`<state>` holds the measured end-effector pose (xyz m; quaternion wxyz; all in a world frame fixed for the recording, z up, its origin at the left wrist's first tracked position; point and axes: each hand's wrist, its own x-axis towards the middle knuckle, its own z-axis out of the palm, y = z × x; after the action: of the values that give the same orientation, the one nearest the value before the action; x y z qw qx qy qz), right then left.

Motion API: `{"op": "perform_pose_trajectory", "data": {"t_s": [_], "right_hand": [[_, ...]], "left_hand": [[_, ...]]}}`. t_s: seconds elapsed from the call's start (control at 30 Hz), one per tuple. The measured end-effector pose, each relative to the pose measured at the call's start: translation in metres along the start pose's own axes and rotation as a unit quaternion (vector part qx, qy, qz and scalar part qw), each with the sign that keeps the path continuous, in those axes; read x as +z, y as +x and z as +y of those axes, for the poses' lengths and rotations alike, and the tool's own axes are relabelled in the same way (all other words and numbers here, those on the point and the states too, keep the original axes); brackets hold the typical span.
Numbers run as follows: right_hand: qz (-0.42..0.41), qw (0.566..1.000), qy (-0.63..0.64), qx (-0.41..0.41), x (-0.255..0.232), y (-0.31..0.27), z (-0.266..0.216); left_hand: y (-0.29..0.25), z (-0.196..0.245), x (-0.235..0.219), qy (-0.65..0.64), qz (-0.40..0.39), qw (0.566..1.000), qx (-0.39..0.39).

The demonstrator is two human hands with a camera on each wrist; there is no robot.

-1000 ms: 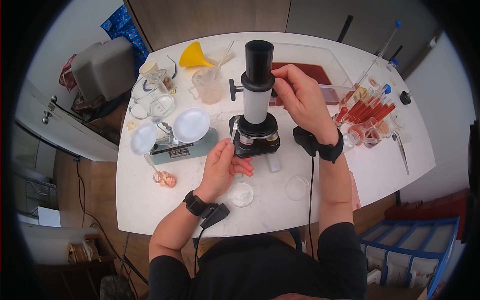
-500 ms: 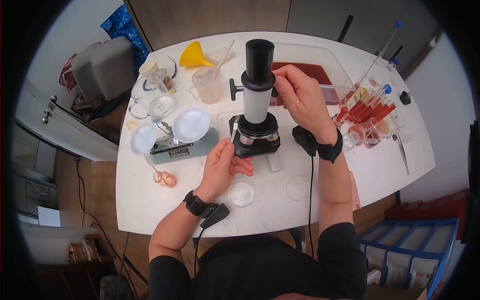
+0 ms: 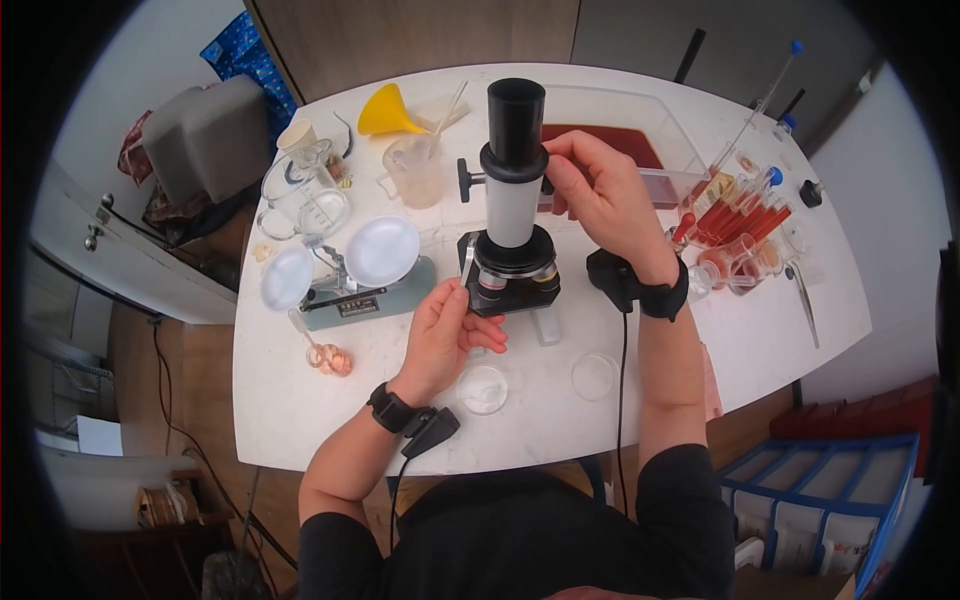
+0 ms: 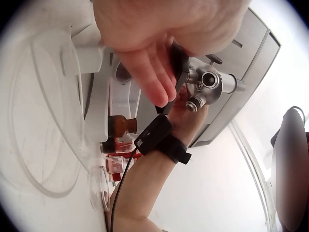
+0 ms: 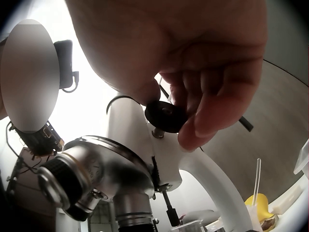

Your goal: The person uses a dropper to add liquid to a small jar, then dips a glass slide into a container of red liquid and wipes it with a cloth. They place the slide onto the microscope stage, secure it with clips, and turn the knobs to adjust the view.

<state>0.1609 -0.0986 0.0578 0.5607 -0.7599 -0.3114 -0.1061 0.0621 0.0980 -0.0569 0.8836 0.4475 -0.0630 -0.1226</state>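
Note:
A microscope [image 3: 514,210] with a black eyepiece and a white tube stands upright before me on the white table. My right hand [image 3: 607,205] pinches its black focus knob [image 5: 165,116] between thumb and fingers, on the tube's right side. Low on the left, my left hand [image 3: 440,335] grips the edge of the black stage [image 3: 515,298]. Its thumb lies on top beside a narrow shiny strip [image 3: 469,255], and its fingers [image 4: 155,87] reach underneath. The objective lenses [image 4: 194,103] hang over the stage in the left wrist view.
Two petri dishes [image 3: 482,389] lie in front of the microscope. Left are a balance [image 3: 370,300] with two white pans, a small flask [image 3: 330,359], beakers and a yellow funnel [image 3: 388,112]. Right are test tubes [image 3: 745,212] of red liquid and tweezers [image 3: 803,300]; a clear box [image 3: 680,150] stands behind.

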Motion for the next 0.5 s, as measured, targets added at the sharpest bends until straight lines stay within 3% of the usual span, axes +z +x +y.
{"op": "perform_pose_trajectory", "data": {"t_s": [0.37, 0.5], "right_hand": [[-0.039, 0.999, -0.021, -0.026, -0.0073, -0.0016, 0.0077], [-0.035, 0.999, -0.019, -0.021, -0.0064, -0.0015, 0.0064]], "left_hand": [[-0.0001, 0.0000, 0.0051, 0.020, 0.027, 0.999, 0.009], [-0.0004, 0.0004, 0.0000, -0.001, -0.006, 1.000, 0.002]]}}
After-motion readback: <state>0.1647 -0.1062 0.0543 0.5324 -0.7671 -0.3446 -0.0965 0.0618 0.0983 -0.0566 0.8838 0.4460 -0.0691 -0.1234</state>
